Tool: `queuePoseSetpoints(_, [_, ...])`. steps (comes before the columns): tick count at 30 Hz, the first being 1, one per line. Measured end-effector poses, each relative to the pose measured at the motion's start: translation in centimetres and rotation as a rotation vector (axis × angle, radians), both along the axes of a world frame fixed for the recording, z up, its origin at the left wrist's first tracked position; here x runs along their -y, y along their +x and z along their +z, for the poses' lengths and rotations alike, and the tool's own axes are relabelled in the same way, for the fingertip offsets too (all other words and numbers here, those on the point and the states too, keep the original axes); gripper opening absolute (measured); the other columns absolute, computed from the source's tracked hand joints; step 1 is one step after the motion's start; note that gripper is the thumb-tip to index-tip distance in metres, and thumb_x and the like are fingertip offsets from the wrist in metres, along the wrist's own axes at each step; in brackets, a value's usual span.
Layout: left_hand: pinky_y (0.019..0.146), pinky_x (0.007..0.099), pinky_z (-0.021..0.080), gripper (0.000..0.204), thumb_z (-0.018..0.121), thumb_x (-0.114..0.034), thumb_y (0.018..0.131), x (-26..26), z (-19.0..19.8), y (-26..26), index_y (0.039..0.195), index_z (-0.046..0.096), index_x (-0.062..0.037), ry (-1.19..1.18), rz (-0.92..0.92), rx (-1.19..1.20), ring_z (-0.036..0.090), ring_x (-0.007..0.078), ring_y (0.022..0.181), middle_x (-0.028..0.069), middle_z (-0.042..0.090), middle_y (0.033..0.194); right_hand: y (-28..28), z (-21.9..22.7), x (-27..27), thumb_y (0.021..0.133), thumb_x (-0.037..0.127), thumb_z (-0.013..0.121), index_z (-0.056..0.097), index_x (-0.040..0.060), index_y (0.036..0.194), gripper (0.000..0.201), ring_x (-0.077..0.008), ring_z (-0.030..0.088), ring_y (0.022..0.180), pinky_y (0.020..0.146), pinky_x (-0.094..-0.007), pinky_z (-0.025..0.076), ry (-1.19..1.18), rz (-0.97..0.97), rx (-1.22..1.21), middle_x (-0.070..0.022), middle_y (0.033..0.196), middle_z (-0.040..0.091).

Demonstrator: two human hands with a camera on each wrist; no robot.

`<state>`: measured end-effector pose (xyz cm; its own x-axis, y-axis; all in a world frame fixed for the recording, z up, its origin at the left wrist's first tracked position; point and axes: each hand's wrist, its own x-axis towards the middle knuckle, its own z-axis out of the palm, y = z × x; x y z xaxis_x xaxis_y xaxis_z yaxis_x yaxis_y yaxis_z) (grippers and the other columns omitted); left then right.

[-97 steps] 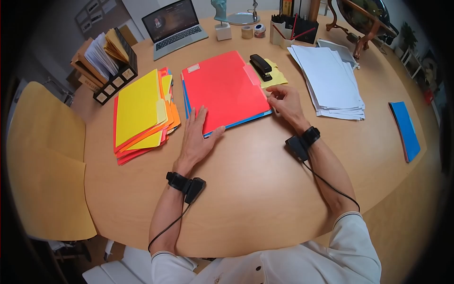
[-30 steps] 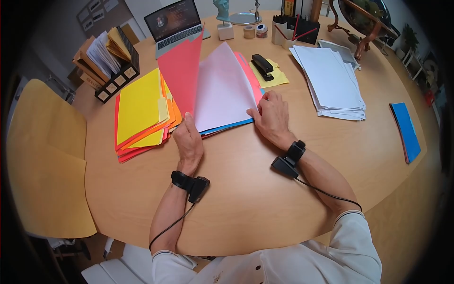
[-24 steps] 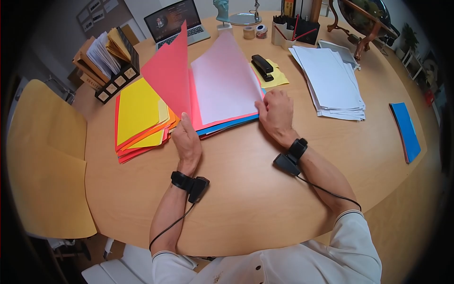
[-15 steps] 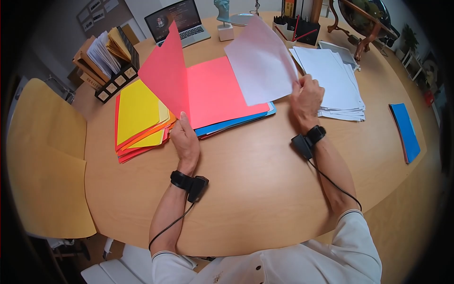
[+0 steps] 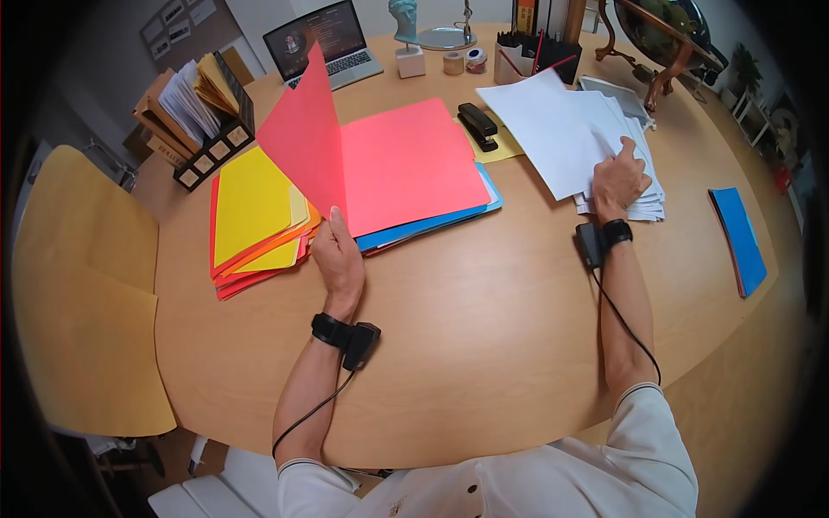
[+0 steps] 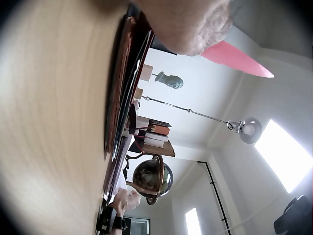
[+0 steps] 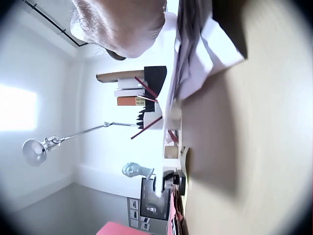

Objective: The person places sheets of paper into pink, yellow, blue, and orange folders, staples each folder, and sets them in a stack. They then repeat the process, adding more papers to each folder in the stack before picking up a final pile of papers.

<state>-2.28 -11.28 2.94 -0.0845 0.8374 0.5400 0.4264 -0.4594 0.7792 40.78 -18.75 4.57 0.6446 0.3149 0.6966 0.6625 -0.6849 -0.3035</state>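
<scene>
My left hand (image 5: 338, 259) pinches the lower edge of the raised cover of a red folder (image 5: 410, 164), thumb upward. The folder lies spread, its inside bare, on top of blue folders (image 5: 432, 226). To the right, my right hand (image 5: 620, 180) holds a white sheet of paper (image 5: 546, 129) over a stack of white paper (image 5: 646, 194). The sheet slants across the stack and sticks out to its left. Seen from the right wrist, the sheet's edge (image 7: 168, 93) stands off the table, while the fingertips are hidden behind the hand.
Yellow, orange and red folders (image 5: 255, 207) are piled left of the left hand. A black stapler (image 5: 477, 126) sits on yellow paper between the folder and the sheet. Behind stand a laptop (image 5: 324, 47), a file rack (image 5: 211, 147) and pen holders (image 5: 514, 62). A blue folder (image 5: 739, 242) lies far right.
The left hand has opened the red folder's cover leftward. The right hand has drawn the sheet out of the folder and carried it right, over the paper stack.
</scene>
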Motion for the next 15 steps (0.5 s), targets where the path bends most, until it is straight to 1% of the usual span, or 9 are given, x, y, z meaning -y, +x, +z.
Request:
queuePoseSetpoints(2, [0.053,0.0369,0.024,0.053,0.046,-0.029,0.111,-0.1,-0.1,0.0,0.069,0.030,-0.0017,0.000,0.003,-0.001,0.025,0.0115,0.060,0.0012,0.026,0.061,1.3,-0.1,0.5,0.086,0.010,0.064,0.060,0.0127,0.128,0.042,-0.0322,0.065,0.096,0.089,-0.0476,0.039,-0.013,-0.081,-0.022,-0.0181,0.096,0.069])
queuePoseSetpoints(3, [0.053,0.0369,0.024,0.053,0.046,-0.029,0.111,0.0,-0.1,0.0,0.069,0.031,-0.0018,0.006,0.002,-0.004,0.025,0.0115,0.060,0.0011,0.027,0.061,1.8,-0.1,0.9,0.086,0.011,0.064,0.060,0.0141,0.128,0.043,-0.0317,0.065,0.101,0.090,-0.0478,0.039,-0.035,-0.102,-0.048,-0.0175,0.101,0.070])
queuePoseSetpoints(4, [0.053,0.0369,0.024,0.053,0.046,-0.029,0.111,0.0,-0.1,0.0,0.069,0.031,-0.0019,0.012,0.002,-0.008,0.025,0.0115,0.060,0.0010,0.027,0.061,2.2,-0.2,1.3,0.086,0.011,0.064,0.060,0.0141,0.128,0.043,-0.0317,0.065,0.101,0.090,-0.0478,0.039,-0.035,-0.102,-0.048,-0.0175,0.101,0.070])
queuePoseSetpoints(6, [0.053,0.0369,0.024,0.053,0.046,-0.030,0.111,0.0,0.0,0.0,0.068,0.031,-0.0019,0.012,0.003,-0.010,0.026,0.0117,0.060,0.0010,0.027,0.061,2.6,0.0,1.9,0.085,0.012,0.065,0.060,0.0142,0.129,0.044,-0.0305,0.065,0.106,0.093,-0.0483,0.039,-0.064,-0.154,-0.097,-0.0148,0.108,0.072])
queuePoseSetpoints(7, [0.053,0.0369,0.025,0.053,0.046,-0.030,0.111,0.0,0.0,0.0,0.068,0.032,-0.0020,0.012,0.005,-0.011,0.026,0.0118,0.060,0.0011,0.027,0.061,2.9,0.2,2.2,0.085,0.013,0.065,0.059,0.0135,0.130,0.045,-0.0302,0.065,0.110,0.097,-0.0492,0.039,-0.104,-0.189,-0.153,-0.0115,0.114,0.072])
queuePoseSetpoints(10, [0.053,0.0368,0.025,0.054,0.046,-0.030,0.111,0.0,0.0,0.0,0.068,0.033,-0.0016,0.003,0.001,0.000,0.026,0.0120,0.059,0.0015,0.027,0.060,3.9,-0.1,2.7,0.084,0.013,0.065,0.059,0.0127,0.130,0.046,-0.0307,0.064,0.112,0.098,-0.0505,0.040,-0.082,-0.223,-0.200,-0.0110,0.117,0.072])
queuePoseSetpoints(14, [0.053,0.0366,0.026,0.054,0.047,-0.031,0.110,0.0,0.0,-0.1,0.068,0.034,-0.0006,-0.009,0.006,-0.008,0.028,0.0118,0.060,0.0018,0.030,0.059,3.8,0.3,2.9,0.084,0.013,0.065,0.059,0.0120,0.130,0.047,-0.0310,0.065,0.113,0.098,-0.0508,0.041,-0.088,-0.244,-0.221,-0.0108,0.119,0.072])
queuePoseSetpoints(15, [0.054,0.0356,0.027,0.051,0.049,-0.029,0.110,0.1,0.1,-0.1,0.070,0.039,0.0007,-0.018,-0.001,-0.005,0.030,0.0114,0.060,0.0017,0.034,0.060,3.7,0.4,3.0,0.084,0.013,0.065,0.059,0.0118,0.130,0.047,-0.0312,0.064,0.114,0.098,-0.0509,0.041,-0.100,-0.242,-0.238,-0.0114,0.120,0.071])
